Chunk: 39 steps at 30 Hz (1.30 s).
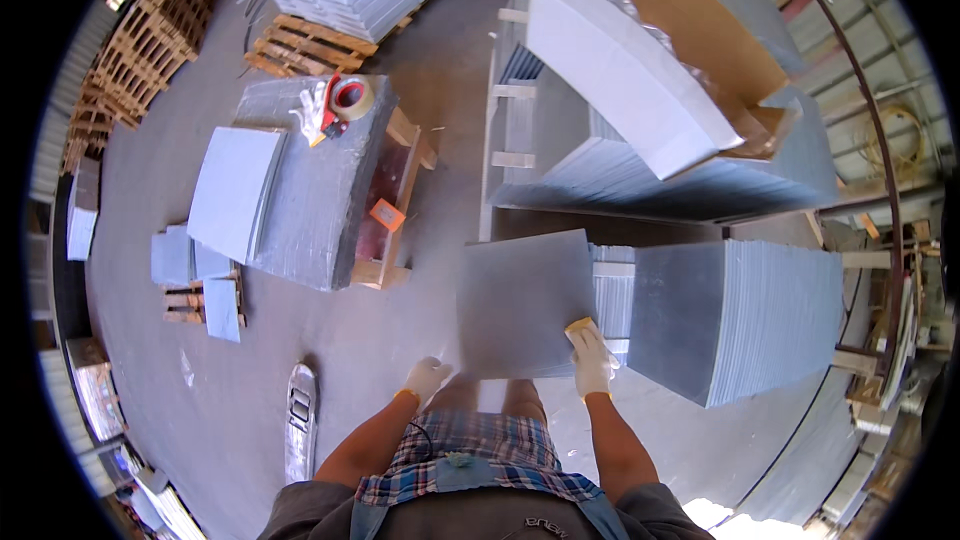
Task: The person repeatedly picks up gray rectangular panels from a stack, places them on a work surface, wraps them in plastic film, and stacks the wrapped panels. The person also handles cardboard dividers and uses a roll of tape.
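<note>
A large grey slab [525, 305] stands in front of me, its left edge smeared by blur. My right hand [590, 365], in a white glove with a yellow cuff, is closed around a yellow sponge-like piece [579, 326] at the slab's right edge. Some crumpled white material shows beside those fingers. My left hand [427, 378], also gloved, is low by the slab's lower left corner; blur hides whether its fingers touch the slab or how they are bent. To the right, a row of similar slabs [775, 310] stands upright in a tight stack.
Left of me, a wrapped block [320, 180] on a wooden base carries pale panels [235, 180], a tape dispenser [350, 98] and a white glove [312, 112]. A rack of slabs [570, 160] with cardboard stands ahead. A long silver object [300, 430] lies on the floor.
</note>
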{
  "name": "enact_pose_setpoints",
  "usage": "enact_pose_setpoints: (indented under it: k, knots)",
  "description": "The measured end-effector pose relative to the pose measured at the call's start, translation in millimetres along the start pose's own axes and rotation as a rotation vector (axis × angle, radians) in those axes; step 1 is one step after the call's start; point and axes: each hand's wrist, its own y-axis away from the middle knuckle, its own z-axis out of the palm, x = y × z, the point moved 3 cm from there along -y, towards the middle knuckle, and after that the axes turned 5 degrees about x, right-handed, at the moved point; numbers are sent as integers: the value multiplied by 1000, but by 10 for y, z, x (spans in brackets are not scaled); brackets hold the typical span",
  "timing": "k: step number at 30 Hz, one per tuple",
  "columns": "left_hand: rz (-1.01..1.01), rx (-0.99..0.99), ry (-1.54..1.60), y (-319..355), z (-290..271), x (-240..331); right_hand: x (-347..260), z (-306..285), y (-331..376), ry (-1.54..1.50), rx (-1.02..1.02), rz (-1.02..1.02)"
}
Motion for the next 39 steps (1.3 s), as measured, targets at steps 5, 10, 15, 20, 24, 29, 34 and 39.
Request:
enact_pose_setpoints:
  k: [5, 10, 15, 20, 24, 29, 34, 39]
  knots:
    - [-12, -93, 165, 320, -166, 657, -322, -925, -328, -467, 12, 842]
    - [168, -200, -132, 177, -26, 1251, -416, -1908, -503, -471, 163, 652]
    - [292, -208, -215, 635, 286, 2104, -444, -2846, -380, -508, 385, 839]
    - [471, -216, -130, 678, 741, 2098, -259, -3295, -668, -246, 524, 611]
    - [502, -184, -224, 819, 850, 1974, -261, -3352, -1352, 300, 595, 141]
    - [390, -136, -299, 813, 748, 1464, 96, -2581, -1657, 963, -51, -380]
    - [180, -67, -3, 1020, 417, 1092, 446, -1952, -1162, 1181, -110, -387]
    - [66, 5, 81, 1006, 377, 870, 749, -1636, -263, 970, -407, -341]
